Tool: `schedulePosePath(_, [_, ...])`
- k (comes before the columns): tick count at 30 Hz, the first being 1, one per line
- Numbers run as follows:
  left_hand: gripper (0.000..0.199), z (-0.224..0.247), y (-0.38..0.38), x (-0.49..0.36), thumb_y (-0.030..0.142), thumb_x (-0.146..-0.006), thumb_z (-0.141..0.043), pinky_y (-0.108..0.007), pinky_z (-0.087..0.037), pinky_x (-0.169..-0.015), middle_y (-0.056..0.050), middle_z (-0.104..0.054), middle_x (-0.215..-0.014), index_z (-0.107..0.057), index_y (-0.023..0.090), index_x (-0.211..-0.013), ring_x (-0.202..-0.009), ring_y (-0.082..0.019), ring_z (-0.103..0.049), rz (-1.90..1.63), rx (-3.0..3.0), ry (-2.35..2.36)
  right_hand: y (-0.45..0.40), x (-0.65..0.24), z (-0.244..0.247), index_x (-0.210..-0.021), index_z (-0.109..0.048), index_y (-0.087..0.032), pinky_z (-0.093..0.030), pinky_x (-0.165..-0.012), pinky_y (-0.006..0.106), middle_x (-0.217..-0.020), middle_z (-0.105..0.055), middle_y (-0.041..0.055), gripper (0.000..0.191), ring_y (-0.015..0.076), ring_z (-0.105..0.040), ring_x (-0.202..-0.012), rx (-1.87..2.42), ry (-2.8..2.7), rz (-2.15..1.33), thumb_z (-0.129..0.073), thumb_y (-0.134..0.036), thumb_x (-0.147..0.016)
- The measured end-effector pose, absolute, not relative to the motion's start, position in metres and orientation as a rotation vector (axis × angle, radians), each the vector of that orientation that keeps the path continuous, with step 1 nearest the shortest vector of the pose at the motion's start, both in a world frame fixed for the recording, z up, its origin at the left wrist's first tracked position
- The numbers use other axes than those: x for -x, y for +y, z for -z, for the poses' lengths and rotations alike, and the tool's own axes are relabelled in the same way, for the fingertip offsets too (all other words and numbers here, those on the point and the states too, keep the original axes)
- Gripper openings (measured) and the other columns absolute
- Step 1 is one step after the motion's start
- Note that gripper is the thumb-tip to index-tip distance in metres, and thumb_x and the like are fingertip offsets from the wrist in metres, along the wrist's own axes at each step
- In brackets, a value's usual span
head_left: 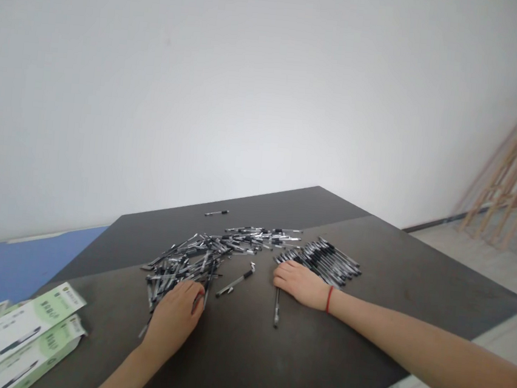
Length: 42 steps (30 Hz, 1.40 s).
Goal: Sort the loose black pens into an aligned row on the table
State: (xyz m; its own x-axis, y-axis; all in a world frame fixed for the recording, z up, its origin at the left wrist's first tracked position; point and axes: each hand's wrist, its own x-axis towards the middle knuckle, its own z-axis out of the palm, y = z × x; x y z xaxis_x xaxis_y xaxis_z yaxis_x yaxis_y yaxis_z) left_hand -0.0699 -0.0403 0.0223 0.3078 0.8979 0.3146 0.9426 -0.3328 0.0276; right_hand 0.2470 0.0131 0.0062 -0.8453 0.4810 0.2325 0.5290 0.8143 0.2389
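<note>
Black-and-clear plastic pens lie on a dark grey, matte-topped desk (pixel 246 363) in two groups: a tangled pile (pixel 207 256) by the left hand (pixel 177 308), and a slanted, roughly parallel row (pixel 331 263) by the right hand (pixel 302 283). I judge the step in hand to be ordering pens at the near end of that row. The right hand lies palm down over this end, with one single pen (pixel 277 312) running out from beneath its fingers. The next move would seem to call for turning that pen parallel to its neighbours without disturbing them.

The left hand is half curled over the pile's near edge. Whether either hand grips a pen or merely rests on some, I cannot tell; the fingertips are hidden. White-and-green cardboard boxes (pixel 11 335) are cut off at lower left, and the wooden frame (pixel 516 176) at far right is blurred.
</note>
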Motion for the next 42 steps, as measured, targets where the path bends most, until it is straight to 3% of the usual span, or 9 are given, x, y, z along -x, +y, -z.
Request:
schedulePosePath(6, [0.017,-0.018,-0.033,0.06,0.019,-0.083,-0.043,-0.035,-0.039,-0.079,-0.006,-0.061,-0.09,-0.059,0.019,-0.089,-0.089,-0.024,-0.055,0.335,2.337,-1.699,0.017,-0.265,-0.01,-0.092,-0.059,-0.015,-0.032,-0.082,0.034,-0.1,-0.058,0.0088,0.026,0.0197,-0.047,-0.093,0.816,-2.862,0.491,-0.034,-0.022,-0.096])
schedulePosePath(13, [0.017,-0.015,-0.029,0.066,0.016,-0.083,-0.043,-0.035,-0.038,-0.076,-0.007,-0.062,-0.091,-0.057,0.017,-0.091,-0.09,-0.025,-0.056,0.227,2.261,-1.76,0.019,-0.246,-0.011,-0.084,-0.06,-0.015,-0.031,-0.077,0.035,-0.087,-0.059,0.0084,0.02,0.0204,-0.049,-0.084,1.097,-2.846,0.48,-0.043,-0.019,-0.092])
schedulePosePath(21, [0.023,-0.007,-0.02,0.072,0.014,-0.082,-0.041,-0.034,-0.038,-0.078,-0.008,-0.064,-0.094,-0.055,0.015,-0.1,-0.09,-0.023,-0.059,0.273,2.21,-1.792,0.02,-0.227,-0.004,-0.085,-0.056,-0.016,-0.033,-0.074,0.035,-0.087,-0.058,0.0073,0.013,0.0224,-0.048,-0.084,1.277,-2.707,0.559,-0.045,-0.017,-0.091])
schedulePosePath(29, [0.022,-0.008,-0.02,0.075,0.017,-0.083,-0.042,-0.037,-0.039,-0.08,-0.008,-0.064,-0.097,-0.055,0.017,-0.1,-0.091,-0.024,-0.058,0.324,2.216,-1.8,0.019,-0.183,-0.004,-0.092,-0.056,-0.016,-0.036,-0.074,0.031,-0.091,-0.057,0.0077,0.014,0.0202,-0.05,-0.086,1.208,-2.669,0.298,-0.042,-0.016,-0.092])
schedulePosePath(33, [0.022,-0.012,-0.026,0.06,0.018,-0.085,-0.042,-0.04,-0.04,-0.085,-0.009,-0.061,-0.104,-0.055,0.018,-0.103,-0.097,-0.025,-0.055,0.465,2.298,-1.613,0.064,-0.193,-0.027,-0.101,-0.057,-0.016,-0.038,-0.083,0.03,-0.103,-0.057,0.0103,0.02,0.0206,-0.05,-0.097,1.482,-2.525,0.198,-0.039,-0.017,-0.093])
schedulePosePath(37, [0.03,-0.01,-0.033,0.039,0.016,-0.085,-0.043,-0.039,-0.041,-0.09,-0.006,-0.061,-0.111,-0.054,0.022,-0.112,-0.103,-0.023,-0.054,0.56,2.48,-1.365,0.141,-0.235,-0.047,-0.113,-0.055,-0.011,-0.039,-0.091,0.037,-0.117,-0.053,0.0173,0.026,0.0241,-0.049,-0.108,1.787,-2.351,0.209,-0.041,-0.017,-0.093])
schedulePosePath(39, [0.035,-0.005,-0.034,0.033,0.013,-0.084,-0.043,-0.039,-0.04,-0.093,-0.004,-0.06,-0.115,-0.053,0.023,-0.115,-0.106,-0.021,-0.054,0.561,2.543,-1.248,0.174,-0.255,-0.048,-0.118,-0.052,-0.015,-0.044,-0.089,0.043,-0.12,-0.052,0.0105,0.03,0.0228,-0.053,-0.105,1.936,-2.28,0.197,-0.049,-0.029,-0.091])
schedulePosePath(42, [0.04,0.002,-0.032,0.034,0.009,-0.081,-0.042,-0.04,-0.04,-0.096,-0.003,-0.059,-0.121,-0.053,0.024,-0.117,-0.111,-0.021,-0.053,0.533,2.542,-1.127,0.209,-0.274,-0.041,-0.117,-0.052,-0.016,-0.049,-0.083,0.042,-0.118,-0.054,0.0085,0.032,0.0206,-0.057,-0.099,2.08,-2.233,0.139,-0.053,-0.032,-0.09])
